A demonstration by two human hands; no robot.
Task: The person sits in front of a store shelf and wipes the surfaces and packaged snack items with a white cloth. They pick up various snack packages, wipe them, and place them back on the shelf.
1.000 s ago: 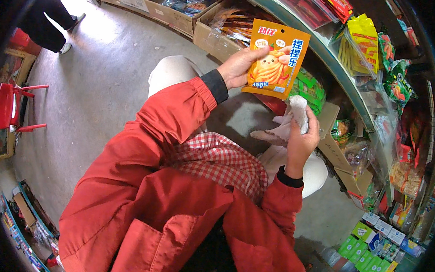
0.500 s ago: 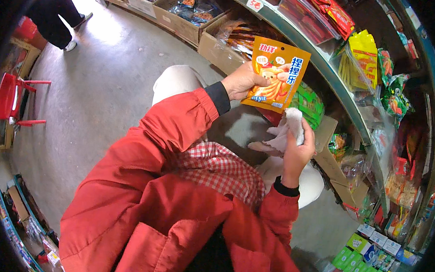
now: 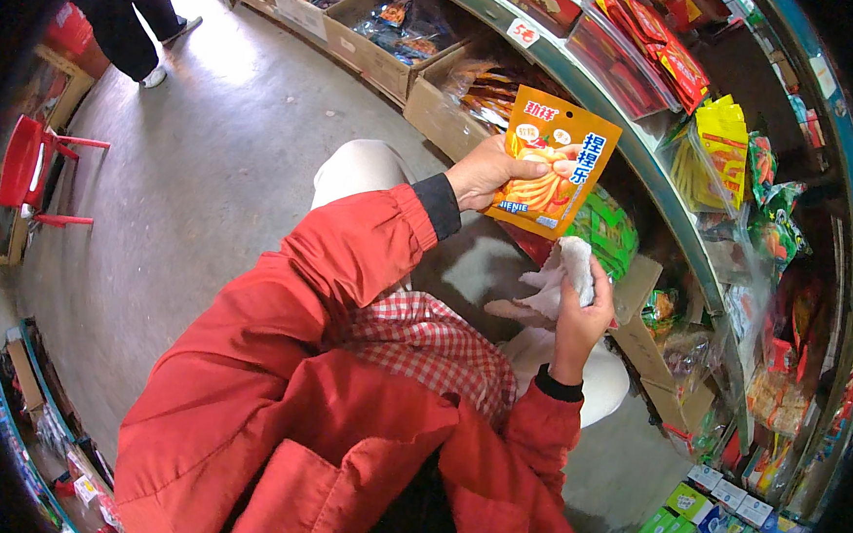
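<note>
An orange snack packet (image 3: 551, 167) is pinched at its left edge by my left hand (image 3: 483, 172), thumb on the printed front. The packet is tilted a little, its front facing me. Just below its lower right corner, my right hand (image 3: 582, 320) grips a crumpled white cloth (image 3: 571, 263). Part of the cloth hangs down to the left of the fingers. Packet and cloth look close together; whether they touch I cannot tell. A red and white checked cloth (image 3: 432, 340) lies across my lap below both hands.
Cardboard boxes of packaged snacks (image 3: 386, 54) line the shelf base ahead. Yellow packets (image 3: 719, 152) and red packets (image 3: 655, 51) fill the shelf at right. Green packs (image 3: 605, 229) lie behind my right hand. A red chair (image 3: 27, 166) and a standing person (image 3: 124, 23) are at left.
Both hands keep their holds. The packet has shifted slightly right and down in the picture, and the surroundings have moved a little with the head.
</note>
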